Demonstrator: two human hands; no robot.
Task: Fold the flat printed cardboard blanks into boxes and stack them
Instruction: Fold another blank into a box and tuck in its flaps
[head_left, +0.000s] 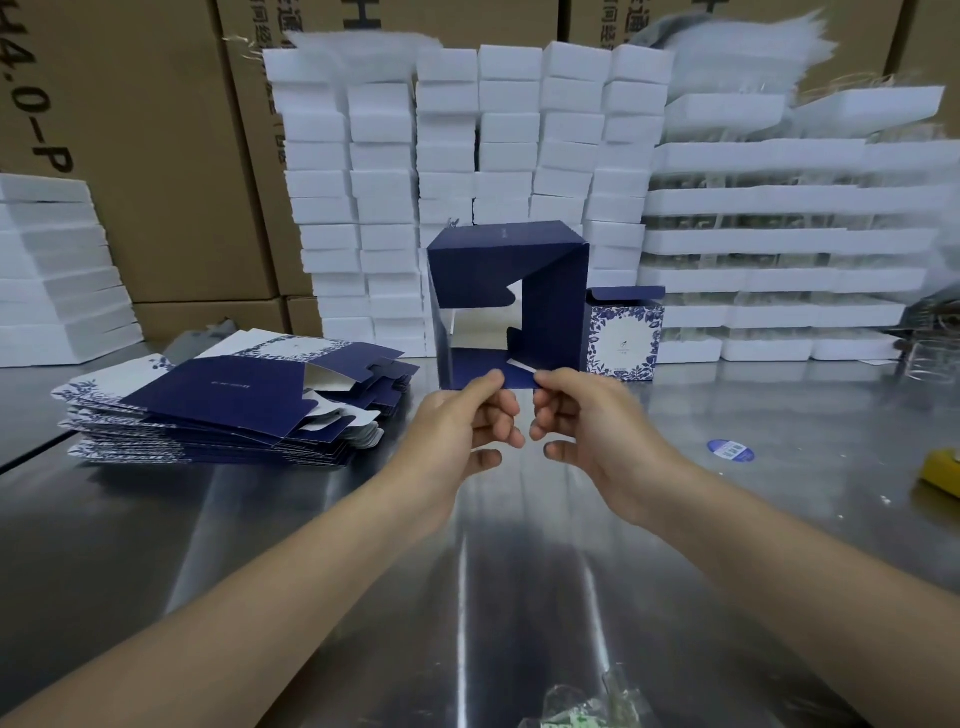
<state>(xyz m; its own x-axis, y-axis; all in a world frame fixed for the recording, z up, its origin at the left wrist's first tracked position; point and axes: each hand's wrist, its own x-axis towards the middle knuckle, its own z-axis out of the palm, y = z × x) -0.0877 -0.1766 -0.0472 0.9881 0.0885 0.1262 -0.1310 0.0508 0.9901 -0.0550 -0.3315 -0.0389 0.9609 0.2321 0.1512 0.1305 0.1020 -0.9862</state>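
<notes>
I hold a half-formed dark blue box (506, 270) upright above the steel table, its open end facing me with the bottom flaps partly folded in. My left hand (467, 421) pinches the lower flap at its left, and my right hand (587, 415) pinches the same lower edge at its right. A pile of flat blue-and-white printed blanks (223, 405) lies to the left on the table. One finished box (623, 332) with a floral white face stands upright just right of the held box.
White foam blocks (467, 156) are stacked in a wall behind, with more foam trays (779, 239) at right and a pile at far left (52, 270). Brown cartons (156, 130) stand behind. A blue sticker (730, 450), a yellow object (943, 470) and crumpled plastic (587, 706) lie on the table.
</notes>
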